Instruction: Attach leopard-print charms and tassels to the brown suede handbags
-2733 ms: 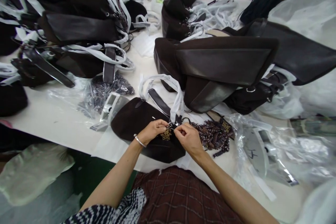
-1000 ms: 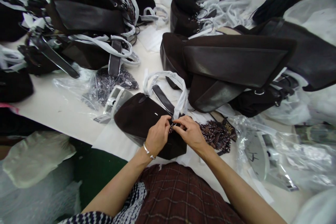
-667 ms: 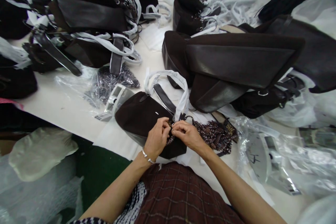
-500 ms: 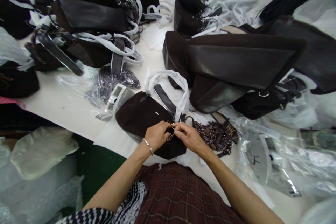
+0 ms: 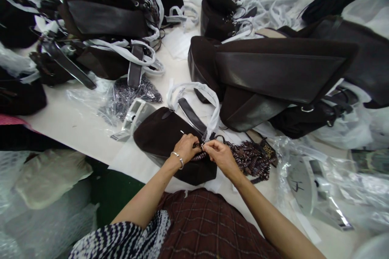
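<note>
Several stacked bags [image 5: 273, 73] loom just beyond our work and could slump onto it if our arms nudge them. The dark bag [image 5: 161, 129] lies beneath our hands, near the table's [image 5: 73, 119] front edge; tugging it towards us might tip it over. Our left hand [image 5: 184, 147] has its fingers curled on a braided cord [image 5: 199, 157]; our right hand [image 5: 221, 157] pinches a small metal fitting [image 5: 203, 145], which could slip if bumped. Leftward we have bare tabletop; rightward, heaped cords [image 5: 252, 160] crowd us.
</note>
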Available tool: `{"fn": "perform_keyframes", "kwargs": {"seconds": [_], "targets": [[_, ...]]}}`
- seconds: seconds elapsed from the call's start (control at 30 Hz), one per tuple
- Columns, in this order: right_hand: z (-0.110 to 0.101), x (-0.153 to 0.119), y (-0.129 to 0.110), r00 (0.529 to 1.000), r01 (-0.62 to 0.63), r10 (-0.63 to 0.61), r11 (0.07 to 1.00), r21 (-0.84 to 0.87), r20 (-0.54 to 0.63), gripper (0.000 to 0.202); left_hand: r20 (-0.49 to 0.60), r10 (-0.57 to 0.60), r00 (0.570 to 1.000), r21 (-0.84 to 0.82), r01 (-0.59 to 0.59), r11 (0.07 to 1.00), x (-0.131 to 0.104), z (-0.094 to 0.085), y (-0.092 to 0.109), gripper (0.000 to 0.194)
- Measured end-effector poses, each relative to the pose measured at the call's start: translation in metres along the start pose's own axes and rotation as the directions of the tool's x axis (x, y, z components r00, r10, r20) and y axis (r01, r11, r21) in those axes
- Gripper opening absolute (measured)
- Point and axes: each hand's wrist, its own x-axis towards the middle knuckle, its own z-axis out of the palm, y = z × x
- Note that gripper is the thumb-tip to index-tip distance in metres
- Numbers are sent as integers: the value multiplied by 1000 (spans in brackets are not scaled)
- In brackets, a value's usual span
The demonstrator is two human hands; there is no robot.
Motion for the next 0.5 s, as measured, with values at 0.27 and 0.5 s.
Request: {"fn": "perform_keyframes", "kwargs": {"seconds": [0.27,0.5], "targets": [[3,-6,1,996,39,-49,991,-127,-73,20,170,-46,984,-489,125,863,-17,-12,-3,18],[6,-16,-7,961,230,-273,868,-440,-38,13,151,-49,987,-584,130,802,-14,-4,-14,21]]}}
